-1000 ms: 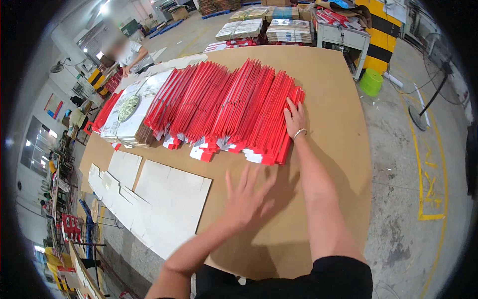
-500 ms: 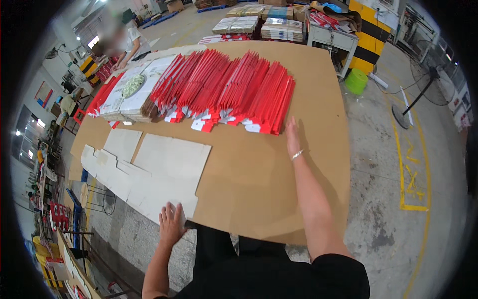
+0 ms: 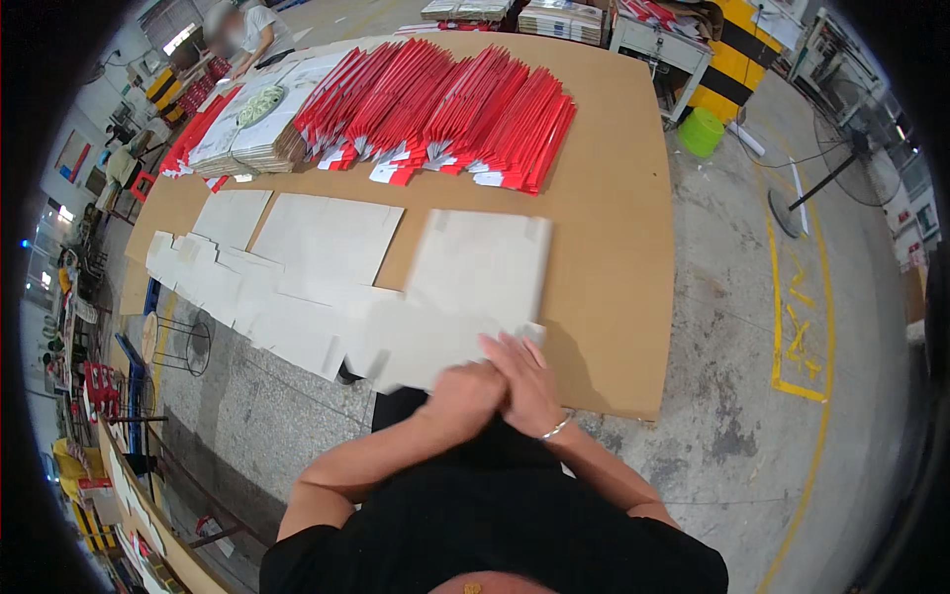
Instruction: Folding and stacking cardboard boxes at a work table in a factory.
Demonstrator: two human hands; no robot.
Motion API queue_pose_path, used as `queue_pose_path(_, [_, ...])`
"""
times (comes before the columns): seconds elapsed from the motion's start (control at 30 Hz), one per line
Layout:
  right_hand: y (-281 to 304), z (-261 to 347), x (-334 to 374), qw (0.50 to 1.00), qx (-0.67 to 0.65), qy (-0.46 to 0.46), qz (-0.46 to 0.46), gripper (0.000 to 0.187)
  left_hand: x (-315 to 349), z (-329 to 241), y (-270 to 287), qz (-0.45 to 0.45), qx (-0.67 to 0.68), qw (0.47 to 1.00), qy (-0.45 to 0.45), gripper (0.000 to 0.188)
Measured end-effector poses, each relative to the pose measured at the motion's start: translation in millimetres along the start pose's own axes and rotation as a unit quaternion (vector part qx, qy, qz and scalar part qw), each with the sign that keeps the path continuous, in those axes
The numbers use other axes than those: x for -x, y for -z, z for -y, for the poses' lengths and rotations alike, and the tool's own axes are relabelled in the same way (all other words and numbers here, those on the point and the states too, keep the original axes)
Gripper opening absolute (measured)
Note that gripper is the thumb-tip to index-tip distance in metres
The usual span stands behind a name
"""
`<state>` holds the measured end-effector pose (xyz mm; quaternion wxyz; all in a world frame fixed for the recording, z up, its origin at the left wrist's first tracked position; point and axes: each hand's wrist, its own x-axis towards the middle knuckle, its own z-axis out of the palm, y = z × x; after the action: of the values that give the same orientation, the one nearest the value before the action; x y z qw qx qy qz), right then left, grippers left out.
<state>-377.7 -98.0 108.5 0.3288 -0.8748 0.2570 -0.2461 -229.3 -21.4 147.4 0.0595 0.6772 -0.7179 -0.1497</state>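
Note:
A white, partly blurred cardboard sheet [image 3: 480, 262] with cut-out edges lies at the near side of the table in front of me. My left hand [image 3: 463, 398] is closed at its near edge, and the sheet seems gripped there, though the fingertips are hidden. Against the left hand rests my right hand [image 3: 524, 381], its fingers stretched out over the sheet's near right corner. More flat white cardboard sheets [image 3: 332, 238] overlap on the table to the left.
A long row of red folded cards or bags [image 3: 435, 109] fans across the far side of the brown table [image 3: 614, 247]. Left of it, a tied white stack [image 3: 237, 139] carries a pale green coil [image 3: 260, 106]. Another person [image 3: 259, 35] works at the far left. A green bucket [image 3: 701, 133] and fan [image 3: 792, 208] stand to the right.
My right hand has come back from beside the red row to meet my left, which moved right. A white cardboard sheet now lies before me. The view has tipped downward.

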Motion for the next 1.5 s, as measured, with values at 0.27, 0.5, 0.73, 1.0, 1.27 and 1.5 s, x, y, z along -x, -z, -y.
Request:
queue_pose_path(0.27, [69.2, -98.6, 126.1, 0.992, 0.121, -0.007, -0.048, 0.046, -1.9, 34.2, -18.5, 0.151, 0.000, 0.985, -0.086, 0.100])
queue_pose_path(0.5, [66.3, -101.4, 134.5, 0.898, -0.150, -0.349, -0.223, 0.061, -26.0, 52.1, -83.8, -0.045, 0.123, 0.985, -0.111, 0.049])
queue_pose_path(0.73, [64.4, -80.1, 69.1, 0.925, 0.332, -0.051, -0.177, 0.049, -37.0, 15.7, -113.7, -0.137, 0.039, 0.983, -0.119, 0.049])
queue_pose_path(1.0, [18.5, -68.1, 64.6, 0.988, 0.125, 0.060, -0.063, 0.032, -24.0, 65.4, -53.6, 0.033, -0.028, 0.980, -0.193, 0.070])
queue_pose_path(1.27, [27.7, -50.8, 59.6, 0.988, 0.138, 0.070, -0.026, 0.029, -15.1, 19.2, -72.6, -0.056, -0.076, 0.994, -0.053, 0.084])
queue_pose_path(1.5, [-15.0, -13.8, 113.4, 0.788, -0.435, -0.429, -0.074, 0.021, -9.5, -17.0, -100.9, -0.012, -0.138, 0.989, -0.060, 0.090])
